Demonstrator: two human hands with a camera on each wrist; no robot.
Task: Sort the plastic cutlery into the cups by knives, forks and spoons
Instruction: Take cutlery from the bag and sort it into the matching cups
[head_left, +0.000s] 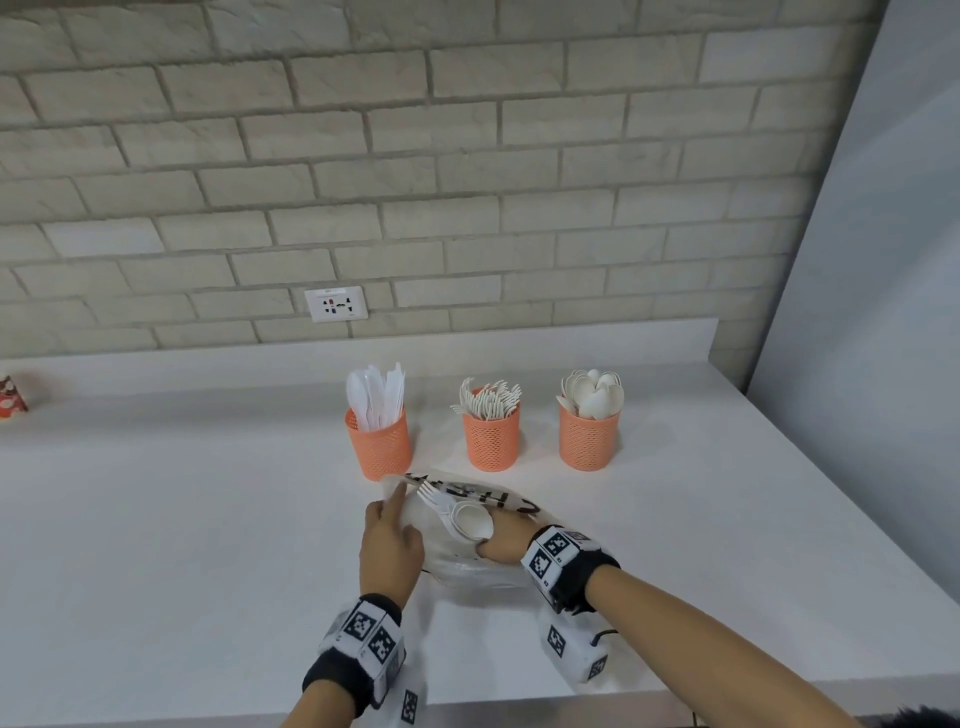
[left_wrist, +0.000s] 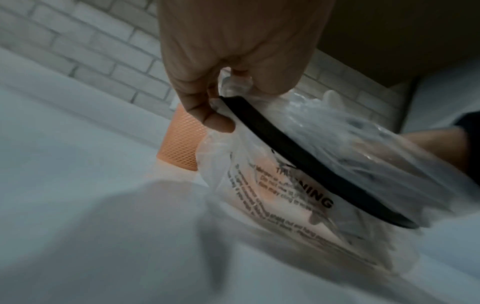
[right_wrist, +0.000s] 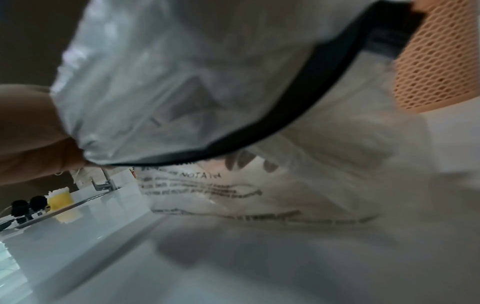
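Three orange mesh cups stand in a row on the white counter: knives (head_left: 379, 441), forks (head_left: 491, 441), spoons (head_left: 588, 439). In front of them lies a clear plastic bag (head_left: 467, 493) with black print and a black rim strip (left_wrist: 298, 156). My left hand (head_left: 387, 535) pinches the rim's left end (left_wrist: 207, 107). My right hand (head_left: 506, 540) grips the bag at the rim's right end (right_wrist: 31, 133). A few white forks and spoons (head_left: 457, 512) lie bunched in the bag between my hands. The knife cup (left_wrist: 179, 139) stands just behind the bag (right_wrist: 182, 82).
A red patterned paper cup (head_left: 10, 400) sits at the far left by the brick wall, which has a socket (head_left: 336, 304). The counter ends at a white panel on the right. A faucet (right_wrist: 103, 183) and a yellow cup (right_wrist: 61, 200) stand farther along the counter.
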